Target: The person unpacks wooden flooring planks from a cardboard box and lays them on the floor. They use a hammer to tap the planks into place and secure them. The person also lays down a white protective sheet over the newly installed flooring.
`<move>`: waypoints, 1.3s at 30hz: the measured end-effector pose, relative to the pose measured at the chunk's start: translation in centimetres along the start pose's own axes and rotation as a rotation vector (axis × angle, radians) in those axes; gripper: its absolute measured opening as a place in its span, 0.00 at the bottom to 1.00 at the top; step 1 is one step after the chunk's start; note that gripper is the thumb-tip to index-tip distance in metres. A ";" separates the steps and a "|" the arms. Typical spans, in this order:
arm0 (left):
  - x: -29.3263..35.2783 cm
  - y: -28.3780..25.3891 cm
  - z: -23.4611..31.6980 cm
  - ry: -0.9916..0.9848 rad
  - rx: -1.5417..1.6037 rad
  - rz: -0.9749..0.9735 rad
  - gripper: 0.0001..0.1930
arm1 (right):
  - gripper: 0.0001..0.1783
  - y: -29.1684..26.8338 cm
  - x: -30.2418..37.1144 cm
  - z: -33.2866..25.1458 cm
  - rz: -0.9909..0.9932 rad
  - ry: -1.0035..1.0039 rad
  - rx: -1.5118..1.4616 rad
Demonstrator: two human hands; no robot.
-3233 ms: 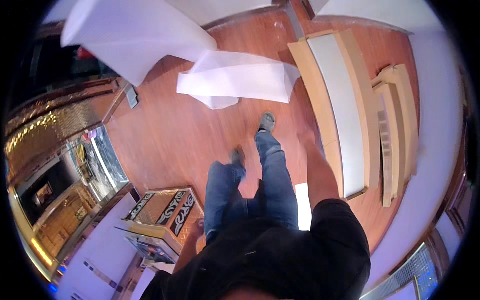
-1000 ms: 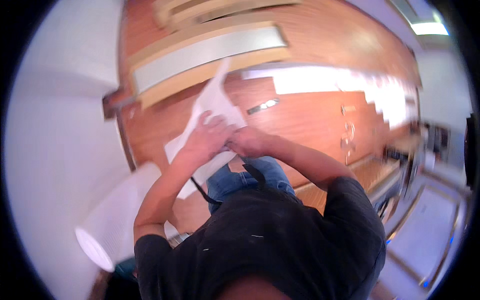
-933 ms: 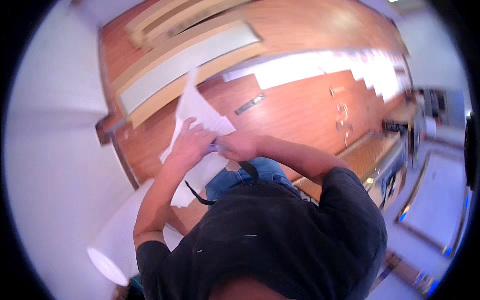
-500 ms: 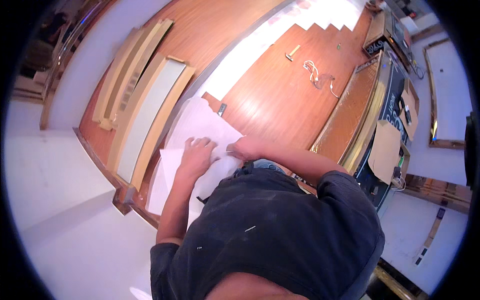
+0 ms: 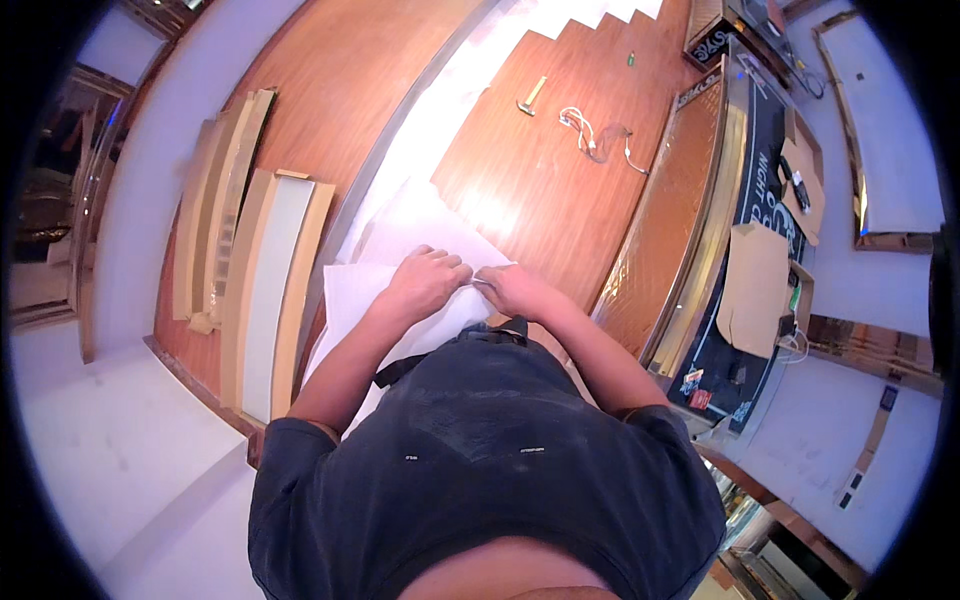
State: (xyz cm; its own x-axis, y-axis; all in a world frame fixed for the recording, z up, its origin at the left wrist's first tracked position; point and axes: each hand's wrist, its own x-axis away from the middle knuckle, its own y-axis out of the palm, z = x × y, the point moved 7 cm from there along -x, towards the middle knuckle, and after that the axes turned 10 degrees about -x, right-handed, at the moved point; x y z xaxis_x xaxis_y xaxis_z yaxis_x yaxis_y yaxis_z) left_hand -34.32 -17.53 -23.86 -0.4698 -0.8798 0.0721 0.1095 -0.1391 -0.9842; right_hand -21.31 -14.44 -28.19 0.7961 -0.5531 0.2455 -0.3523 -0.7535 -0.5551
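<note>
A thin white sheet (image 5: 345, 290), which looks like foam underlay, lies bunched in front of my body and partly over the wood floor. My left hand (image 5: 430, 284) is closed at the fold of the sheet, with its fingers curled inward. Close beside it, my right hand (image 5: 512, 291) pinches the same sheet near its edge. The fingertips of both hands nearly meet, and a small part of the sheet between them is hidden. Below the hands, the sheet passes behind my dark shirt.
To the left lie an open cardboard box (image 5: 312, 245) holding a pale plank (image 5: 272, 300) and further long cardboard (image 5: 200, 225). Ahead on the laid wood floor (image 5: 500, 150) are a hammer (image 5: 533, 95) and a white cable (image 5: 577, 122). A long counter (image 5: 665, 200) with cardboard on it stands right.
My right hand has come round beside the left one, and both now grip the sheet close together. The view has shifted, and the sheet is more gathered up toward me.
</note>
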 end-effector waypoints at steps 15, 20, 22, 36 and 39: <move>-27.1 0.7 -18.2 0.287 0.138 0.139 0.07 | 0.23 -17.6 -19.0 13.2 -0.044 0.377 -0.295; -34.1 3.3 -21.8 0.113 0.121 0.015 0.09 | 0.22 -23.4 -25.1 17.4 -0.065 0.318 -0.302; -36.7 3.3 -23.9 -0.015 0.195 -0.007 0.10 | 0.19 -26.4 -28.1 19.7 -0.001 0.142 -0.294; -49.5 -1.7 -35.1 -0.608 0.204 0.426 0.12 | 0.15 -44.4 -47.8 20.7 -0.514 -0.269 0.219; -51.7 -1.9 -37.6 -0.581 0.213 0.516 0.08 | 0.15 -46.0 -50.5 21.0 -0.453 -0.322 0.271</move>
State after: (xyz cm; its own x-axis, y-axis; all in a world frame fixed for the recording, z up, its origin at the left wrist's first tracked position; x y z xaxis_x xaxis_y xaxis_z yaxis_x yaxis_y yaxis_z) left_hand -43.22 45.29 -31.79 0.2098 -0.9445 -0.2528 0.3803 0.3170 -0.8688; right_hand -35.00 55.63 -31.69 0.9608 -0.0328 0.2751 0.1591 -0.7477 -0.6446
